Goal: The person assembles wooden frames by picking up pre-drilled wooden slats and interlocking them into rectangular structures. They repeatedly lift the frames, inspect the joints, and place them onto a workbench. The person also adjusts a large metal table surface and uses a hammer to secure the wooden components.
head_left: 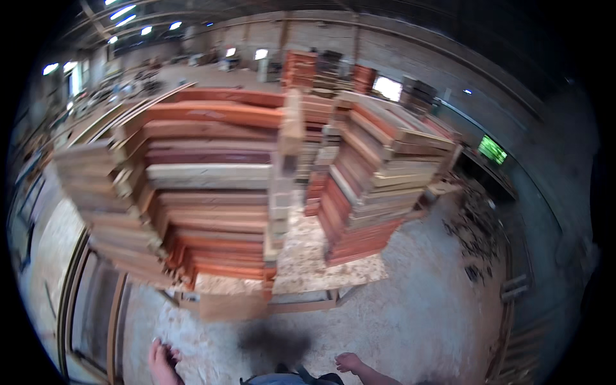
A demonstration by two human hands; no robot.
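My left hand hangs low at the bottom left, its fingers loosely curled and apart with nothing seen in them. Low at the bottom, right of the middle, my right hand is held out with its fingers loosely bent, and no object shows in it. Both hands are well apart from the wood. In front of me rises a tall stack of reddish and brown boards, layered flat. To its right, across a narrow gap, is a second board stack. The boards are blurred by motion.
Both stacks rest on a speckled board platform above the concrete floor. A metal frame stands at the left. Dark scraps lie on the floor at the right. Further stacks stand near the back wall.
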